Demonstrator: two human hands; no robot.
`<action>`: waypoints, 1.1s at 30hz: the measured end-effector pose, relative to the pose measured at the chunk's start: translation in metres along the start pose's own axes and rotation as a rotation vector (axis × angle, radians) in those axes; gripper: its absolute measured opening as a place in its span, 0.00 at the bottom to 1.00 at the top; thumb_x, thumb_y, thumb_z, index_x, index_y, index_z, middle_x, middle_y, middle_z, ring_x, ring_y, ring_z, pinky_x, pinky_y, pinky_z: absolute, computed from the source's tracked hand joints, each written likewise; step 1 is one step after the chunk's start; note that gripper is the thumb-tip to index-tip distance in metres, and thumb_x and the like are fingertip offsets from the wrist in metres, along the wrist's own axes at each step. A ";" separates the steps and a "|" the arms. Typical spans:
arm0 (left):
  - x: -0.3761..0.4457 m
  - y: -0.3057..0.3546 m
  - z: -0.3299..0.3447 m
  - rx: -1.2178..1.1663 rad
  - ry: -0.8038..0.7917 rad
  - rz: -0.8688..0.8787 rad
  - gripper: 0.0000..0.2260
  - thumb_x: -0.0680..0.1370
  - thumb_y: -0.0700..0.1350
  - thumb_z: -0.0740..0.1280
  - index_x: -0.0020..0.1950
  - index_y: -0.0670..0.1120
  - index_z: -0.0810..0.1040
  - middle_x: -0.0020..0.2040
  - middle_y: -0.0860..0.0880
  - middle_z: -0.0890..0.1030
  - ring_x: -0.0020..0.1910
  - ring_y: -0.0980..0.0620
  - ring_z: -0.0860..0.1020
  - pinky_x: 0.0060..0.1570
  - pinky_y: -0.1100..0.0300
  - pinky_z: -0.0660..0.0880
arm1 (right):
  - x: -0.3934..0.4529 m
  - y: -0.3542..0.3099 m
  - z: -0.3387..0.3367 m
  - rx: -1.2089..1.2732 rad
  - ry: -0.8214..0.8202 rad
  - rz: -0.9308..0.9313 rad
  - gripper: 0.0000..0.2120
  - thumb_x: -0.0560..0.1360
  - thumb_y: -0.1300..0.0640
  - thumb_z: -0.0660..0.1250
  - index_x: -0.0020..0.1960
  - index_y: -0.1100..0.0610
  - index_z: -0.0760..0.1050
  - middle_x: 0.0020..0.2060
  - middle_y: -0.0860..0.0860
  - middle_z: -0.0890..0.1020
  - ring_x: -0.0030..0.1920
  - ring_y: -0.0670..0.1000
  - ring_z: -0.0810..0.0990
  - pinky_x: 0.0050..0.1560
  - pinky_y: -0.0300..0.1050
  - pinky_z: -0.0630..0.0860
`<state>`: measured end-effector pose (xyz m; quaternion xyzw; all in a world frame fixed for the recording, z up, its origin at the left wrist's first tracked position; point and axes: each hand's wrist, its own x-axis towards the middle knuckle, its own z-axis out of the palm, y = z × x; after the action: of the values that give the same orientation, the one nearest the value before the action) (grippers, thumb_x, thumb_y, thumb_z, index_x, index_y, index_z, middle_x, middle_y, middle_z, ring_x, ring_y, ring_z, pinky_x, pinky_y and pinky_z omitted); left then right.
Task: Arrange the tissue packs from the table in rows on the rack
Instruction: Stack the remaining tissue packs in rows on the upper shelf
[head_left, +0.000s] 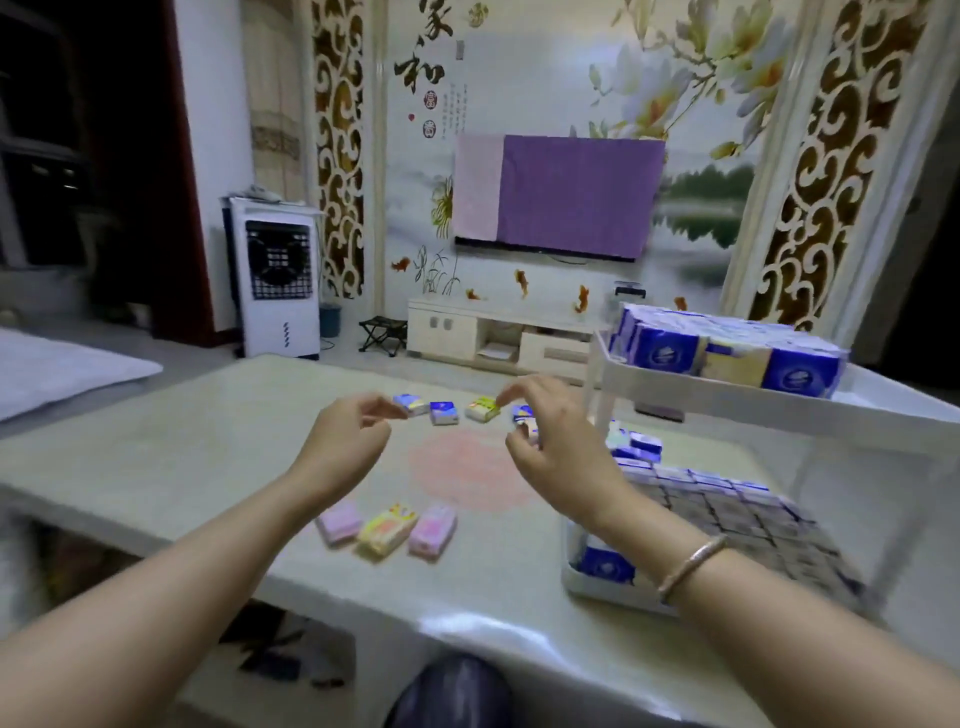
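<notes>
Several small tissue packs lie in a row at the table's far side: a blue-white pack (410, 404), a blue pack (444, 413), a yellow pack (483, 409) and a blue pack (522, 414). Nearer me lie a pink pack (340, 522), a yellow pack (387, 530) and another pink pack (431, 530). My left hand (348, 441) reaches with loosely curled fingers close to the blue-white pack. My right hand (550, 436) hovers over the rightmost blue pack, thumb and fingers either side of it; any grip is blurred. The white rack (727, 397) at right holds rows of packs (727, 509).
The pale table (182, 457) has a faint pink round mark in the middle. The rack's upper tray carries blue packs (665, 351) and overhangs the lower tray. Beyond the table stand a TV cabinet (467, 332), a folding stool (382, 332) and a white air cooler (275, 280).
</notes>
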<state>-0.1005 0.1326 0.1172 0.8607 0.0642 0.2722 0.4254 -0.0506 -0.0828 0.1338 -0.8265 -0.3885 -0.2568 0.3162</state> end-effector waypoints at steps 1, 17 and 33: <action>-0.004 -0.024 -0.007 0.025 -0.012 -0.042 0.16 0.73 0.31 0.59 0.49 0.48 0.80 0.50 0.50 0.81 0.52 0.50 0.79 0.43 0.67 0.70 | -0.002 0.000 0.026 -0.002 -0.058 0.036 0.15 0.70 0.63 0.62 0.56 0.57 0.74 0.55 0.53 0.75 0.60 0.52 0.71 0.57 0.40 0.65; 0.006 -0.154 0.071 0.531 -0.341 -0.247 0.25 0.69 0.62 0.67 0.64 0.57 0.69 0.74 0.52 0.59 0.75 0.41 0.48 0.69 0.45 0.56 | -0.003 0.058 0.184 -0.081 -0.600 0.455 0.25 0.69 0.48 0.68 0.65 0.48 0.67 0.50 0.51 0.69 0.58 0.57 0.72 0.54 0.42 0.69; 0.012 0.004 0.049 -0.072 -0.081 -0.451 0.21 0.67 0.64 0.70 0.39 0.45 0.79 0.48 0.46 0.81 0.52 0.43 0.78 0.44 0.58 0.70 | 0.033 -0.022 -0.011 0.021 -0.079 0.152 0.15 0.71 0.61 0.64 0.57 0.51 0.71 0.40 0.47 0.75 0.35 0.45 0.72 0.30 0.32 0.67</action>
<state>-0.0653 0.1002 0.1009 0.8191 0.2282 0.1374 0.5080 -0.0513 -0.0645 0.1705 -0.8597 -0.3396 -0.1950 0.3280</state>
